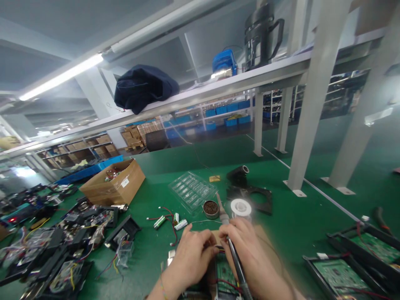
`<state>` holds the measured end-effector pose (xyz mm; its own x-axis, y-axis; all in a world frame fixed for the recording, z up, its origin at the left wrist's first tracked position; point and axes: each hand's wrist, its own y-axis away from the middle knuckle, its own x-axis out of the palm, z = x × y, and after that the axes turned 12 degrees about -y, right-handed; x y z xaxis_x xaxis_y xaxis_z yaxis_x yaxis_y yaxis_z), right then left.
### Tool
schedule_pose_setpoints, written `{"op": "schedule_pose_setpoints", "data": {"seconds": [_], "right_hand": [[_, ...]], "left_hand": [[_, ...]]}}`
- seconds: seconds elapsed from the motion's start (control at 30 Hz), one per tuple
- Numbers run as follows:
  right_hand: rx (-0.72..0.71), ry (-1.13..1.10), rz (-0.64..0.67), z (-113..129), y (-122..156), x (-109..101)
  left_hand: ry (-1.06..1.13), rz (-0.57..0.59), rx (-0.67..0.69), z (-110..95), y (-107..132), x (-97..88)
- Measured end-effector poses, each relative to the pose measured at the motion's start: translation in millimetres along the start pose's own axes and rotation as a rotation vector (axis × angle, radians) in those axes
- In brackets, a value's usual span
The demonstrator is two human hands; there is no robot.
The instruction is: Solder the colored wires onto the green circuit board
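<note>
Your green bench (290,225) carries a cardboard box (114,187) at ten o'clock and a clear plastic tray (192,191) at twelve. Beside the tray you have a solder spool (241,207) and a small tin (211,209). At three o'clock lie green circuit boards (339,273), at nine a heap of black parts (53,250).

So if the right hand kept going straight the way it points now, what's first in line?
Probably the solder spool, just beyond the right hand and the soldering iron it grips; the brass tip-cleaner tin sits slightly left. Depth is unclear.
</note>
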<state>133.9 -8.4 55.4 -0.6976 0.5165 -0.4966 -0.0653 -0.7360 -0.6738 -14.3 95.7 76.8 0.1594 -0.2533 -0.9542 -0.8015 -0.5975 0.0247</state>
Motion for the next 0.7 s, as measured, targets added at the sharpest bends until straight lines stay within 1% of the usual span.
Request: {"op": "schedule_pose_setpoints", "data": {"seconds": [0.1,0.17,0.23,0.33,0.5,0.57,0.7], "right_hand": [[-0.024,0.039,0.003,3.2,-2.3,-7.6],[-0.058,0.071,0.006,4.4,-3.9,-9.2],[-0.065,0.075,-0.017,5.3,-5.3,-9.0],[-0.012,-0.019,-0.100,7.2,-7.0,-6.6],[0.019,-0.141,-0.153,6.9,-2.9,4.3],[0.026,-0.161,-0.142,3.5,1.4,9.1],[0.041,-0.150,-0.026,-2.4,6.7,9.7]], "left_hand": [[0.020,-0.018,0.003,1.1,1.3,2.0],[0.029,-0.030,0.004,2.3,1.9,4.8],[0.033,-0.041,0.007,3.5,2.2,7.2],[0.039,-0.048,0.009,4.6,2.1,8.2],[0.074,-0.034,0.009,4.4,0.5,5.5],[0.078,-0.028,-0.006,3.9,0.1,5.4],[0.075,-0.023,-0.034,1.8,-0.6,6.7]]}}
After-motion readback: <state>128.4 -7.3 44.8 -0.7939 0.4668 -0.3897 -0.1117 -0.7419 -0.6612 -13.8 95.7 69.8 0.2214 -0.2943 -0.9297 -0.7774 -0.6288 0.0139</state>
